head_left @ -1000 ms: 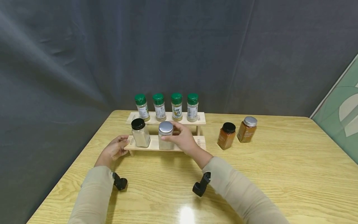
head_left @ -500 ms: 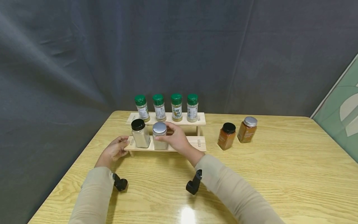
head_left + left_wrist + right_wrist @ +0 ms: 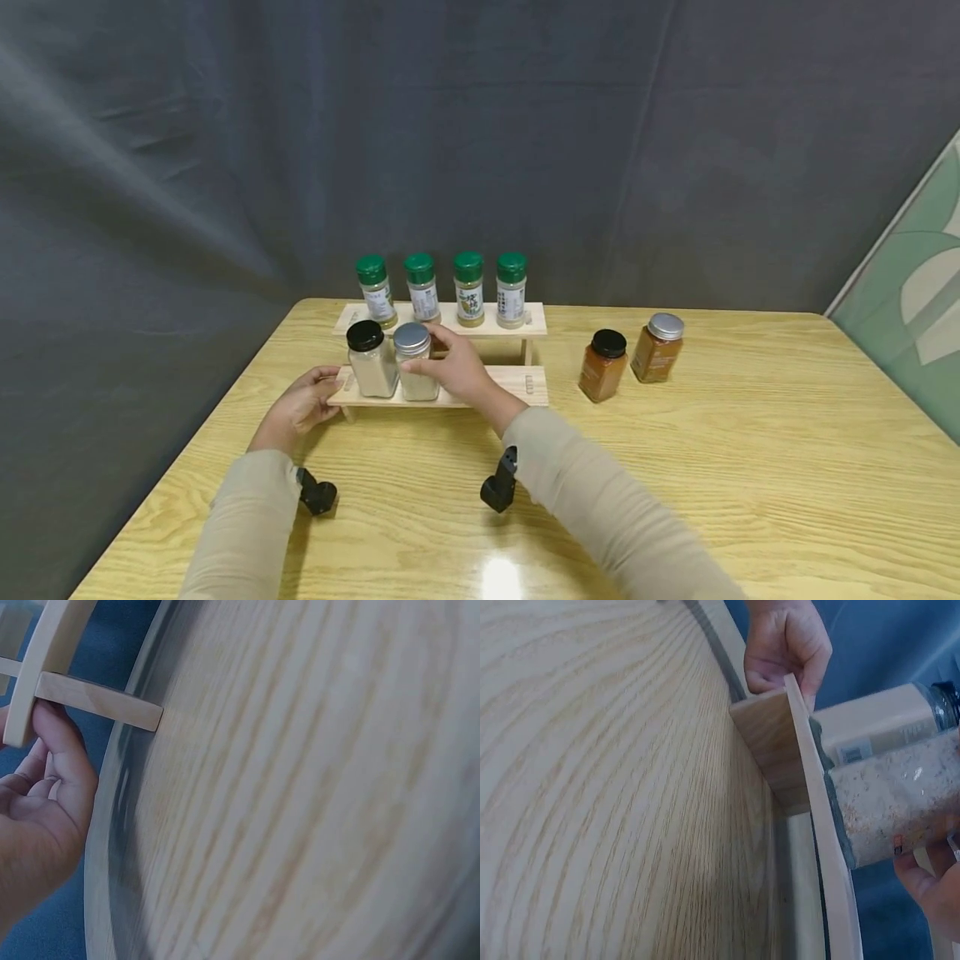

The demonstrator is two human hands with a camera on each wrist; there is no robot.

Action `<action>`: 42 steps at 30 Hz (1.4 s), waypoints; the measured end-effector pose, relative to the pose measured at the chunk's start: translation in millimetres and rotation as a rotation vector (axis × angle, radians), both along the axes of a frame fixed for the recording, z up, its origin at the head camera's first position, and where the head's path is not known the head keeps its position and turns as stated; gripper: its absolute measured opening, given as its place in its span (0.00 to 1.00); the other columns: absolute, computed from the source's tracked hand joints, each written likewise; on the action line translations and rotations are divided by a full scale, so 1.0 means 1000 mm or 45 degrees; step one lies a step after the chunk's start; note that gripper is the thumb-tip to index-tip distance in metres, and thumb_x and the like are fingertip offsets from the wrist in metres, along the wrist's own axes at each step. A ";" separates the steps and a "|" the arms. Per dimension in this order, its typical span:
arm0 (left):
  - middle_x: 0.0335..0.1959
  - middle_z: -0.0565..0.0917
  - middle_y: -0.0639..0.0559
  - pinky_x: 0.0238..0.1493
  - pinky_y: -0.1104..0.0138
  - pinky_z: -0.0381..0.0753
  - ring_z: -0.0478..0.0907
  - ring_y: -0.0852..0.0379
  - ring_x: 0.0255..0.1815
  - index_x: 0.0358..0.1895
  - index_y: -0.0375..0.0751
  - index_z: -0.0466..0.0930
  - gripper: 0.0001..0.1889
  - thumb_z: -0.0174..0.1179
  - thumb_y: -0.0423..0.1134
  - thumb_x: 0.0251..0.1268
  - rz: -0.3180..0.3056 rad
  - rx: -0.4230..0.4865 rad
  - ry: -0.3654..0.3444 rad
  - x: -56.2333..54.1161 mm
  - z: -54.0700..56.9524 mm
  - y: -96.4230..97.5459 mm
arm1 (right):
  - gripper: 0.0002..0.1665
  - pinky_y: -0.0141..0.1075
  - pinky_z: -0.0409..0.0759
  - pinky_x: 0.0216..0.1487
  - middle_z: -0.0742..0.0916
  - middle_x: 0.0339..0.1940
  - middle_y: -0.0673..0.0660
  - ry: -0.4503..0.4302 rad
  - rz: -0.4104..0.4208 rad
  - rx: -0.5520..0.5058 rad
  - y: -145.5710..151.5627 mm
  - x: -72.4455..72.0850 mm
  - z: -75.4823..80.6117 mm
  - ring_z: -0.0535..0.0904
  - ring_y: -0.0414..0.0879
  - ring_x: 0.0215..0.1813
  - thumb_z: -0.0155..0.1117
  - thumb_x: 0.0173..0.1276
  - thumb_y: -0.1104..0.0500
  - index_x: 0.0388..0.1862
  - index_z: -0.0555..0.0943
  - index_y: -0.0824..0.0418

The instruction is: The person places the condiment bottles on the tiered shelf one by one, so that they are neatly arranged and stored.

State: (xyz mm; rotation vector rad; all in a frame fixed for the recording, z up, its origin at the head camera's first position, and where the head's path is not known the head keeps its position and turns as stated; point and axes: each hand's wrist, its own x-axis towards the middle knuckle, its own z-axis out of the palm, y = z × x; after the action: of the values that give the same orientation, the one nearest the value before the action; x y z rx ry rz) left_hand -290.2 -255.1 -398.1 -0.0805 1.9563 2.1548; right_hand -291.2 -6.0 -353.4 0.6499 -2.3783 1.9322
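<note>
On the lower step of a two-step wooden spice rack [image 3: 517, 383], my right hand [image 3: 457, 367] grips a square glass jar with a silver lid [image 3: 412, 337]. Pale, speckled contents show through its glass [image 3: 889, 795] in the right wrist view, where its base is at the board. Just left of it stands a similar black-lidded jar [image 3: 372, 371], close beside it. My left hand [image 3: 303, 404] holds the left end of the lower step. In the left wrist view, the fingers [image 3: 67, 750] pinch the board near its leg [image 3: 101, 701].
Several green-capped shakers [image 3: 469, 292] line the upper step. Right of the rack, two jars of orange-brown spice stand on the wooden table [image 3: 712, 467], one black-lidded [image 3: 603, 371] and one silver-lidded [image 3: 657, 354]. A dark curtain [image 3: 480, 150] hangs behind.
My right hand has moved the silver-lidded jar left along the lower step, closing the gap to the black-lidded jar. My left hand has stayed at the rack's end.
</note>
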 end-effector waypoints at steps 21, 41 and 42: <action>0.32 0.69 0.53 0.26 0.73 0.69 0.72 0.65 0.25 0.49 0.34 0.56 0.12 0.41 0.27 0.63 -0.005 -0.004 -0.019 0.004 0.001 0.000 | 0.32 0.34 0.69 0.43 0.79 0.41 0.51 0.016 -0.046 0.035 -0.007 -0.004 -0.004 0.71 0.44 0.43 0.70 0.47 0.58 0.53 0.71 0.58; 0.33 0.67 0.52 0.25 0.73 0.69 0.71 0.64 0.24 0.49 0.33 0.55 0.12 0.41 0.28 0.63 -0.004 -0.036 -0.015 -0.002 -0.005 -0.001 | 0.33 0.38 0.68 0.49 0.75 0.48 0.57 -0.049 0.016 0.099 0.029 0.008 0.026 0.70 0.48 0.51 0.67 0.50 0.58 0.55 0.67 0.61; 0.33 0.67 0.52 0.26 0.73 0.69 0.71 0.64 0.24 0.49 0.33 0.55 0.12 0.41 0.28 0.63 -0.008 -0.038 -0.014 -0.002 -0.004 -0.002 | 0.33 0.39 0.68 0.49 0.75 0.48 0.57 -0.050 0.019 0.093 0.031 0.010 0.028 0.70 0.48 0.51 0.67 0.50 0.58 0.55 0.67 0.62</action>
State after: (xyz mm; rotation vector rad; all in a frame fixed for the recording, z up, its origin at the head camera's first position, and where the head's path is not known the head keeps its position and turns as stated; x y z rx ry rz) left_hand -292.5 -256.8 -402.1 -0.0908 1.9802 2.1167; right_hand -281.5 25.0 -325.4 0.6406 -2.4852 1.8890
